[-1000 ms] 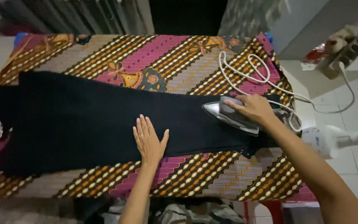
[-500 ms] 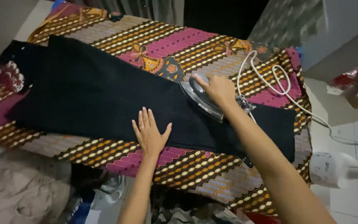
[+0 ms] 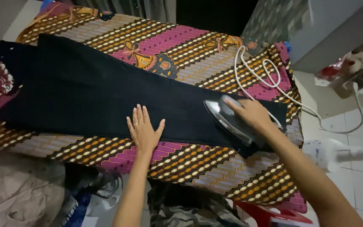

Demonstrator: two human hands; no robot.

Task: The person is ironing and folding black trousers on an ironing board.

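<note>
Black garment (image 3: 97, 96) lies flat on the batik-patterned cloth (image 3: 198, 54); its long axis runs diagonally, upper left to lower right. Right hand (image 3: 253, 112) has fingers wrapped tight around the handle of the electric iron (image 3: 227, 120), soleplate down on the garment's lower-right end, pointed tip aimed up-left along that axis. Left hand (image 3: 143, 130) is flat, palm down, fingers together and thumb out, pressing the garment's near edge just left of the iron. Un-ironed length lies up-left of the iron; left hand is nearer to it. White cord (image 3: 265, 80) loops behind, near the right hand.
</note>
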